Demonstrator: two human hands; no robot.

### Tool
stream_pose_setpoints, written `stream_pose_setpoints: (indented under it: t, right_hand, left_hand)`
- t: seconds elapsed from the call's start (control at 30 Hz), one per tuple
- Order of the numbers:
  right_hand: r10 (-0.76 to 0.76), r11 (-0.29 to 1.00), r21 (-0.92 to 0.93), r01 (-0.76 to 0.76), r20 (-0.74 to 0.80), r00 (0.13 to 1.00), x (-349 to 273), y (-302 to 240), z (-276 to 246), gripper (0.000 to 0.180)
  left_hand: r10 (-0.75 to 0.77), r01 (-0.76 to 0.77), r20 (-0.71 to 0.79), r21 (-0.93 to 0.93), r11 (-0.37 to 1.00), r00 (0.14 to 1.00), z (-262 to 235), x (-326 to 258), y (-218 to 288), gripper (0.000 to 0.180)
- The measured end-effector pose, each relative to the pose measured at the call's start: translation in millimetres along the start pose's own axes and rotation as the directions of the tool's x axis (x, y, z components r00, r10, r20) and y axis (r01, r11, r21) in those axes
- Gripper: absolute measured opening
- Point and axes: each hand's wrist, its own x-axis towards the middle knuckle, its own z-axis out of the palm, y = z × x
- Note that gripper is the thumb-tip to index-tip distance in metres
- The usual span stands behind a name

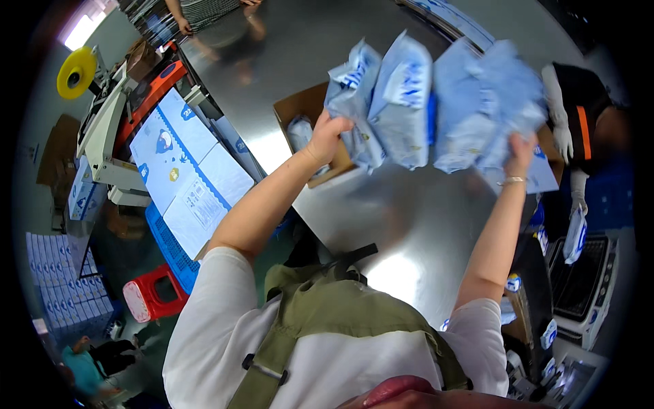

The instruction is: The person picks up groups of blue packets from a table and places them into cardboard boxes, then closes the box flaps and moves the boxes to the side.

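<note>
A row of several soft light-blue plastic packages [403, 102] is squeezed between my two hands, raised over the steel table. My left hand [327, 138] closes on the leftmost package, its thumb lying on the near face. At the other end, my right hand [520, 158] grips the rightmost package; motion blurs this side, and its fingers are partly hidden. Below my left hand, an open cardboard box [283, 110] has a blue-white package [300, 134] inside. Behind my right hand, a light-blue carton flap [541, 174] shows beside another brown box [553, 151].
The shiny steel table [354, 211] spreads before me. At left, a printed blue-white carton [187, 157] rests near a red-and-white taping machine [129, 109]. A gloved co-worker [580, 102] at right holds a package [575, 235]. A red stool [157, 293] stands lower left.
</note>
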Motion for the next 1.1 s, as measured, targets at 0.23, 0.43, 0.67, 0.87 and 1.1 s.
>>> stream_pose_setpoints:
  t: [0.23, 0.43, 0.67, 0.87, 1.1]
  right_hand:
    - [0.212, 0.326, -0.931, 0.163, 0.240, 0.947, 92, 113, 115, 0.056]
    - [0.591, 0.170, -0.984, 0.046, 0.139, 0.794, 119, 167, 109, 0.032]
    - [0.828, 0.508, -0.581, -0.636, 0.128, 0.545, -106, 65, 57, 0.044]
    - [0.712, 0.698, -0.082, -0.711, -0.024, 0.701, -305, 45, 112, 0.050]
    - [0.629, 0.725, 0.225, -0.651, 0.167, 0.759, -228, 108, 265, 0.040]
  left_hand:
    - [-0.265, -0.062, 0.064, 0.998, 0.017, 0.962, -12, -23, -6, 0.056]
    - [-0.170, -0.312, 0.284, 0.935, -0.170, 0.944, -17, -51, -40, 0.036]
    - [-0.296, -0.454, 0.385, 0.865, -0.215, 0.874, -150, -45, 35, 0.019]
    - [-0.041, -0.375, 0.374, 0.910, -0.176, 0.927, -194, -67, 82, 0.036]
    - [0.526, 0.677, -0.538, 0.729, -0.103, 0.659, -290, -230, 113, 0.068]
